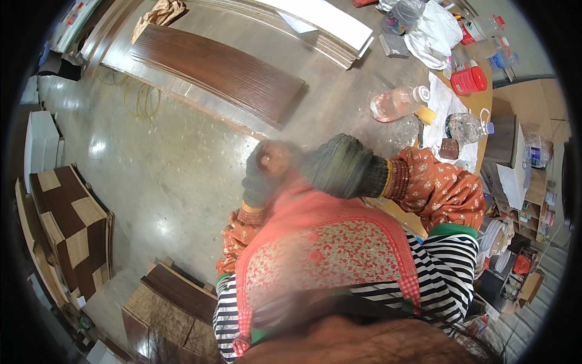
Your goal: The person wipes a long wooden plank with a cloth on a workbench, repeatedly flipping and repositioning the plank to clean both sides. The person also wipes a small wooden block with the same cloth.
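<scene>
Both my hands are close together in front of my red flowered apron (pixel 327 242), wearing dark grey-green knit work gloves. My left hand (pixel 264 168) is closed, its bare fingertips curled inward; whatever they may hold cannot be made out. My right hand (pixel 342 167) shows the back of its glove, and its fingers are hidden and smeared by motion beside the left one. Beyond the hands, a dark brown wood-grain panel (pixel 215 73) lies on the worktable (pixel 242 30), touched by neither hand.
Pale boards with a white top (pixel 330 21) lie at the back. To the right are a clear bottle (pixel 400 103), a yellow block (pixel 425 114), a red-lidded jar (pixel 468 80) and a white cloth (pixel 433 36). Stacks of brown panels (pixel 73 230) stand on the floor at left.
</scene>
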`<act>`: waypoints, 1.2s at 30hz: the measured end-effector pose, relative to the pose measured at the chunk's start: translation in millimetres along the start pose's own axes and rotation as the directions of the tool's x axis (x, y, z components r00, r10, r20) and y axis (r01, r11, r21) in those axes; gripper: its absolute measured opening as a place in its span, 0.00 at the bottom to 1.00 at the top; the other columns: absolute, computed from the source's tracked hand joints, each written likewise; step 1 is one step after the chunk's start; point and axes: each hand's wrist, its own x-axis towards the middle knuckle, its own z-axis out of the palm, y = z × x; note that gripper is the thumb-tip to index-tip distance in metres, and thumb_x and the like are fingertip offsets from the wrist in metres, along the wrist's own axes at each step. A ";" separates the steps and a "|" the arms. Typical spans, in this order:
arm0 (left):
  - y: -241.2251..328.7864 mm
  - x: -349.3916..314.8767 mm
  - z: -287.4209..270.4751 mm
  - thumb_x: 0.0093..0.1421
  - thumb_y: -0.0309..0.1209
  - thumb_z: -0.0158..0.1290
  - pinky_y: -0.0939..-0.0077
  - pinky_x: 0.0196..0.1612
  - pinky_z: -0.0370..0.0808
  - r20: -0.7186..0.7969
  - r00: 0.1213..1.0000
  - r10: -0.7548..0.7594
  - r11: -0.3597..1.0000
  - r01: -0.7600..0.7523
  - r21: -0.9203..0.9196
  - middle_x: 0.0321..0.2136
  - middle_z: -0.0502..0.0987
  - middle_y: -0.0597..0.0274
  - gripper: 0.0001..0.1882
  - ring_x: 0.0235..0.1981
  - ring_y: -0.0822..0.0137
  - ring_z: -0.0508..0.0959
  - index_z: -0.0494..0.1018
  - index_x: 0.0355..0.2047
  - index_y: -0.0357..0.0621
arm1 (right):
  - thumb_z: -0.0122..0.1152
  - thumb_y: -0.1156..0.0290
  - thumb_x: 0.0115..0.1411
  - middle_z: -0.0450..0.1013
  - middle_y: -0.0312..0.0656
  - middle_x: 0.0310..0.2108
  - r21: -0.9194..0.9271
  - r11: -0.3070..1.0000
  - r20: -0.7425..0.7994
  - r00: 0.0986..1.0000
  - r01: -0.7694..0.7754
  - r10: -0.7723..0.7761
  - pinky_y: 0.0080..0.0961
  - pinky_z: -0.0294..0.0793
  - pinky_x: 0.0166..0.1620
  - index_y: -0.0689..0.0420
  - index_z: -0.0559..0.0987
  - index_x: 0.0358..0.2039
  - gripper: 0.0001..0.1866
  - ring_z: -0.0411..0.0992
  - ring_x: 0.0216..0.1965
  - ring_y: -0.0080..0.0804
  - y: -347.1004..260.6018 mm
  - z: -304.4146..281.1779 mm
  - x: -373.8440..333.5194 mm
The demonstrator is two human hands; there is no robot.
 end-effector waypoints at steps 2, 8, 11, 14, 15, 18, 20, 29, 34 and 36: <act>5.3 -0.9 -0.8 0.45 0.30 0.67 0.75 0.44 0.77 -0.061 0.980 0.190 0.974 -0.180 0.136 0.45 0.73 0.56 0.36 0.43 0.65 0.77 0.64 0.53 0.36 | 0.50 0.61 0.57 0.69 0.42 0.17 -0.192 0.981 -0.013 0.999 0.026 -0.029 0.41 0.64 0.21 0.57 0.76 0.29 0.12 0.67 0.16 0.36 -2.3 -8.3 3.2; 19.2 -3.1 -1.3 0.44 0.28 0.66 0.69 0.47 0.74 -0.091 0.987 0.135 0.984 -0.124 0.126 0.46 0.73 0.53 0.37 0.45 0.60 0.75 0.62 0.54 0.38 | 0.49 0.54 0.59 0.66 0.42 0.14 -0.039 0.993 0.051 0.992 -0.115 0.117 0.36 0.64 0.19 0.56 0.73 0.28 0.17 0.67 0.15 0.36 -5.0 -10.7 11.0; 15.7 -1.1 -0.5 0.45 0.26 0.65 0.69 0.48 0.74 -0.064 0.993 0.100 0.988 -0.091 0.127 0.45 0.74 0.53 0.35 0.45 0.60 0.75 0.63 0.53 0.38 | 0.46 0.43 0.60 0.64 0.42 0.13 -0.291 0.957 0.032 0.999 -0.012 0.023 0.37 0.64 0.18 0.56 0.72 0.29 0.25 0.66 0.13 0.36 -4.1 0.0 12.3; 9.0 -0.3 0.9 0.45 0.25 0.64 0.69 0.48 0.74 -0.053 0.989 0.136 0.980 -0.126 0.152 0.44 0.74 0.53 0.33 0.45 0.61 0.75 0.64 0.52 0.38 | 0.47 0.45 0.59 0.65 0.43 0.14 -0.378 0.925 0.044 0.999 0.028 -0.013 0.38 0.64 0.17 0.57 0.72 0.31 0.24 0.67 0.13 0.36 -5.7 6.7 10.7; 7.4 -0.4 0.9 0.45 0.24 0.64 0.69 0.48 0.74 -0.064 0.992 0.106 0.987 -0.097 0.126 0.44 0.74 0.53 0.32 0.44 0.61 0.75 0.64 0.52 0.38 | 0.49 0.52 0.58 0.67 0.43 0.14 -0.266 0.964 0.076 0.997 -0.001 0.022 0.39 0.65 0.17 0.59 0.73 0.33 0.20 0.68 0.13 0.37 -5.9 5.9 9.5; 6.0 1.0 -2.5 0.46 0.24 0.64 0.69 0.47 0.75 -0.091 0.995 -0.045 0.999 0.044 -0.011 0.43 0.74 0.54 0.30 0.43 0.62 0.76 0.66 0.50 0.38 | 0.47 0.45 0.58 0.65 0.44 0.14 -0.435 0.900 0.157 0.983 -0.022 0.100 0.38 0.64 0.17 0.57 0.73 0.31 0.25 0.66 0.12 0.37 -4.7 -2.7 9.4; 8.7 3.7 -7.2 0.46 0.25 0.64 0.70 0.46 0.75 -0.086 0.995 -0.055 0.998 0.051 -0.047 0.42 0.75 0.56 0.29 0.41 0.63 0.77 0.66 0.49 0.38 | 0.45 0.36 0.58 0.65 0.45 0.13 -0.419 0.907 0.146 0.982 -0.047 0.119 0.37 0.63 0.18 0.56 0.73 0.28 0.31 0.63 0.11 0.37 -3.2 -11.1 12.6; 30.0 13.2 -13.0 0.46 0.25 0.64 0.71 0.44 0.74 -0.048 0.980 0.191 0.979 -0.194 -0.068 0.39 0.76 0.57 0.27 0.40 0.62 0.77 0.68 0.47 0.39 | 0.57 0.58 0.53 0.74 0.43 0.20 -0.090 0.818 -0.035 0.822 -0.569 0.568 0.36 0.72 0.24 0.54 0.77 0.23 0.13 0.74 0.22 0.36 -24.6 8.2 41.1; 30.3 16.3 -15.1 0.48 0.26 0.63 0.70 0.46 0.74 -0.025 0.982 0.188 0.975 -0.189 -0.116 0.40 0.77 0.57 0.23 0.41 0.63 0.77 0.70 0.45 0.40 | 0.58 0.59 0.51 0.73 0.42 0.21 -0.350 0.913 0.080 0.964 -0.210 0.252 0.36 0.70 0.26 0.54 0.80 0.26 0.12 0.73 0.24 0.37 -10.3 1.6 44.1; 29.0 19.3 -13.6 0.48 0.26 0.63 0.70 0.46 0.73 -0.047 0.984 0.172 0.973 -0.177 -0.151 0.40 0.77 0.57 0.23 0.41 0.63 0.77 0.70 0.45 0.40 | 0.56 0.61 0.51 0.71 0.41 0.19 -0.330 0.888 0.085 0.926 -0.321 0.367 0.38 0.68 0.25 0.55 0.79 0.26 0.11 0.70 0.22 0.36 -8.6 -6.8 47.5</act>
